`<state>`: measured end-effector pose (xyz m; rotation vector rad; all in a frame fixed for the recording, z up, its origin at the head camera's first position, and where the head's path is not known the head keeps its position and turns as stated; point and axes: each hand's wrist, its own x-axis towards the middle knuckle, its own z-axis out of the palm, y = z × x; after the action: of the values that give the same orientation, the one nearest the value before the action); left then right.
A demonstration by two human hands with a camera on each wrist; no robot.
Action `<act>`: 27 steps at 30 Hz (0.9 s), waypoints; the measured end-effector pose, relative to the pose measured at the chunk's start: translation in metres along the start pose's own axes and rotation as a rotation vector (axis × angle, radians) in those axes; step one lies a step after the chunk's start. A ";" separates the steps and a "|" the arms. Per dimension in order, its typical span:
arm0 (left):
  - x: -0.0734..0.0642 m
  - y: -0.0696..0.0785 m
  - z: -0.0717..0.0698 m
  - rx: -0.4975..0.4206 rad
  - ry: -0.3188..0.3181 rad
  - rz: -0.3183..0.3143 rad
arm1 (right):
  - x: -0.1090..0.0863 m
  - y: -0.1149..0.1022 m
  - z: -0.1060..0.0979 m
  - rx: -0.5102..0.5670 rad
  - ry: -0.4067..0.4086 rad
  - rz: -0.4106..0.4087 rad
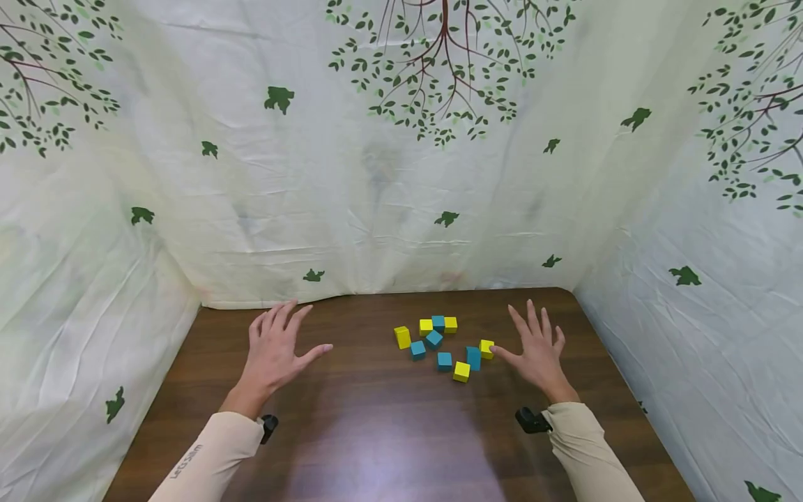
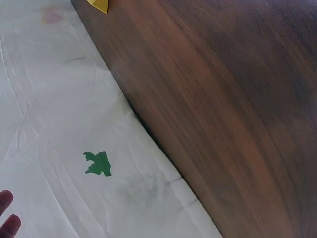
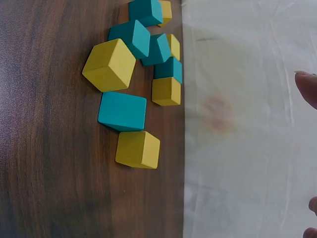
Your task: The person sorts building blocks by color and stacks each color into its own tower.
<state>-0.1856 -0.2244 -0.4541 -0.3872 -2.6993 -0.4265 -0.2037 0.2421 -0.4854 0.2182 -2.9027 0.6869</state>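
Several yellow and blue cubes lie loosely grouped on the brown table, right of its middle. At the group's left edge is a yellow cube (image 1: 402,338); a blue cube (image 1: 444,362) and another yellow cube (image 1: 461,372) lie toward the front. My right hand (image 1: 538,354) is spread just right of the group, its thumb tip overlapping the rightmost yellow cube (image 3: 138,149) in the head view. My left hand (image 1: 274,352) hangs with fingers spread over the table's left part, well apart from the cubes. Both hands hold nothing. Only fingertips (image 2: 9,225) show in the left wrist view.
The wooden table (image 1: 376,432) ends at the back against a white cloth (image 1: 376,230) printed with green leaves and branches. Similar cloth hangs along both sides. Each wrist carries a small black camera (image 1: 532,420).
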 end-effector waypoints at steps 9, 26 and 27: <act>0.002 0.006 0.008 -0.002 0.001 0.020 | 0.002 0.003 0.006 -0.008 0.002 -0.004; 0.009 0.024 0.049 -0.099 -0.061 -0.022 | 0.010 -0.008 0.034 0.071 0.027 -0.048; 0.009 0.026 0.054 -0.112 -0.055 -0.026 | 0.012 -0.009 0.037 0.082 0.026 -0.051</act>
<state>-0.2025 -0.1799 -0.4920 -0.4004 -2.7441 -0.5850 -0.2178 0.2163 -0.5123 0.2889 -2.8368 0.7944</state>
